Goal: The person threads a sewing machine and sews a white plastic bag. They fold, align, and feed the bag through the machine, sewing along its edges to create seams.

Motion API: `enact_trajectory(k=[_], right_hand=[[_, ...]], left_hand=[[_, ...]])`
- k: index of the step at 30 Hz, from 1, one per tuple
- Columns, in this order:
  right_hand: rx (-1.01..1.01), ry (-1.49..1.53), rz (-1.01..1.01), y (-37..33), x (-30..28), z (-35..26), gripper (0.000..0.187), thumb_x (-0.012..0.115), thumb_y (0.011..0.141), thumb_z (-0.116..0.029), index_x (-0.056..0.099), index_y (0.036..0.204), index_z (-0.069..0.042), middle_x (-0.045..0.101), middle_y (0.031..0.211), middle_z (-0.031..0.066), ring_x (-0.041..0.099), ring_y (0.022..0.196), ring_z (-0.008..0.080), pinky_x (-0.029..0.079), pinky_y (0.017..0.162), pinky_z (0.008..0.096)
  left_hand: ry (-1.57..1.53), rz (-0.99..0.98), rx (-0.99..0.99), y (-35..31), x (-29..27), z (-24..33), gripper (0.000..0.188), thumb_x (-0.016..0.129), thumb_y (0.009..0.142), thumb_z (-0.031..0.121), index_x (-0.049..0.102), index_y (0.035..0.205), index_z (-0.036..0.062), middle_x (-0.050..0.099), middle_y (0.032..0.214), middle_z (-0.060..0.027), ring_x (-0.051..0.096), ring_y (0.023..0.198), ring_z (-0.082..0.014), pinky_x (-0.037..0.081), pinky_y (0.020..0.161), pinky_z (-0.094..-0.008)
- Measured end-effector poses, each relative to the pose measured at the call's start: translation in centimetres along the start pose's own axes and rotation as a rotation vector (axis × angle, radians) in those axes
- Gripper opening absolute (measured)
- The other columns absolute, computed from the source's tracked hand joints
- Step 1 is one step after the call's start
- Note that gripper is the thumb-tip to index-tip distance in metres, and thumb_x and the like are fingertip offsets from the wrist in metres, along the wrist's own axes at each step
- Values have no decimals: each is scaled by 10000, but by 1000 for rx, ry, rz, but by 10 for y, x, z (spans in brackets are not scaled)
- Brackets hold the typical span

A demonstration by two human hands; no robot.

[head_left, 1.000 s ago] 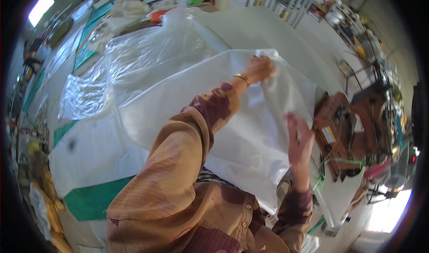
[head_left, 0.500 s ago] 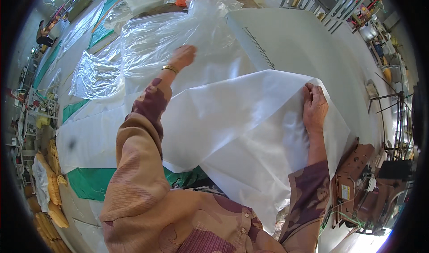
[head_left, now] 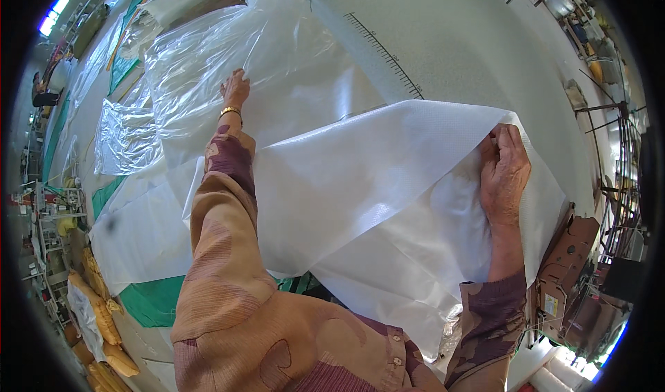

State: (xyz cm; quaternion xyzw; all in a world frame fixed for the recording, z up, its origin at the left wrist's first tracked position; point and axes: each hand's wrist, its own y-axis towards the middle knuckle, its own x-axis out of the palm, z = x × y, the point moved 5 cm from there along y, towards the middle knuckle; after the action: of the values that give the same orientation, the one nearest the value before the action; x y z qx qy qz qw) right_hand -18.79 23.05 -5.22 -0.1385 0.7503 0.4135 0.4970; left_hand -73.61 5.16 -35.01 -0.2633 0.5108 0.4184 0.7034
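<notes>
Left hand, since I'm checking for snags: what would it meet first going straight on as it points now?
The left hand would most likely meet the wrinkled clear plastic film just ahead; depth is unclear, so it may already be touching it.

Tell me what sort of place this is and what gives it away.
Probably a workshop: there is a wide pale table marked with a measuring scale, a large white sheet spread over it, and what looks like a brown machine at the right.

Bright window (head_left: 55, 12) upper left, apparently metal shelving (head_left: 62, 216) lower down
</notes>
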Motion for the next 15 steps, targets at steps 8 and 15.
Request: enact_trajectory(k=[8, 15], right_hand=[[51, 47, -19, 0, 4, 1, 148, 615, 881, -111, 622, 941, 24, 627, 950, 125, 635, 848, 304, 508, 770, 407], [37, 11, -27, 1, 1, 3, 149, 608, 894, -125, 622, 938, 17, 629, 947, 121, 635, 846, 304, 507, 766, 402]], left_hand=[[-18, 97, 17, 2, -2, -3, 236, 588, 895, 260, 685, 1105, 211, 521, 1390, -33, 402, 1351, -260, 276, 1098, -544], [-372, 347, 20, 4, -33, 5, 224, 553, 944, 280, 718, 1071, 194, 673, 1196, -4, 643, 1090, -224, 263, 1073, -614]])
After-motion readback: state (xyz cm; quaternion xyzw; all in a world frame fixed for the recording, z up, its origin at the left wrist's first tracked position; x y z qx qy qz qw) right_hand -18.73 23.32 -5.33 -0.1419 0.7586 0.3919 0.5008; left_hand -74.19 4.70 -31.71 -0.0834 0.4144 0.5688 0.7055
